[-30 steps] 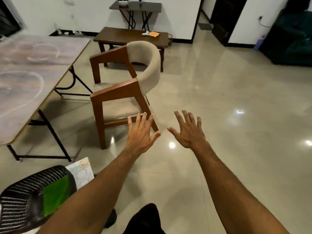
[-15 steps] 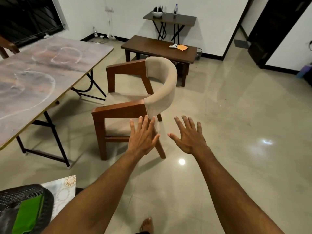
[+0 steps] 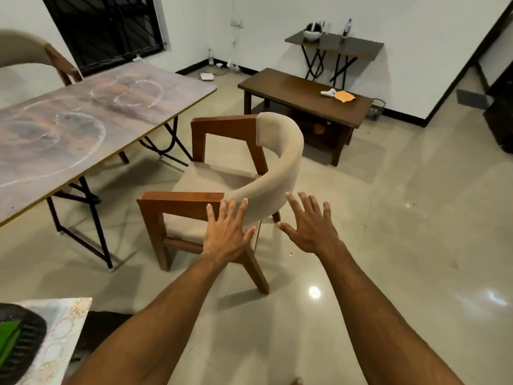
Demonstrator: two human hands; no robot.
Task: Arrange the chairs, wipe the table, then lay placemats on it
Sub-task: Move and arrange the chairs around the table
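Observation:
A wooden armchair [image 3: 280, 151] with a curved beige backrest stands on the floor in the middle, turned toward the long table [image 3: 83, 120] at the left. The tabletop is smeared with pale ring marks. My left hand [image 3: 227, 234] is stretched out with fingers apart, its fingertips at the near end of the backrest where it meets the armrest. My right hand [image 3: 311, 226] is open too, just right of the backrest and apart from it. A second chair [image 3: 30, 54] stands behind the table at the far left. At the bottom left lie patterned placemats [image 3: 63, 329].
A dark woven basket [image 3: 19, 348] holding a green cloth sits on the placemats. A low dark coffee table [image 3: 294, 93] stands behind the armchair, and a small console table [image 3: 336, 44] stands at the wall. Glossy tile floor spreads to the right.
I have moved closer to the armchair and both hands have reached forward. My left fingertips have arrived at the backrest's near end. The view has tilted up, showing more of the table.

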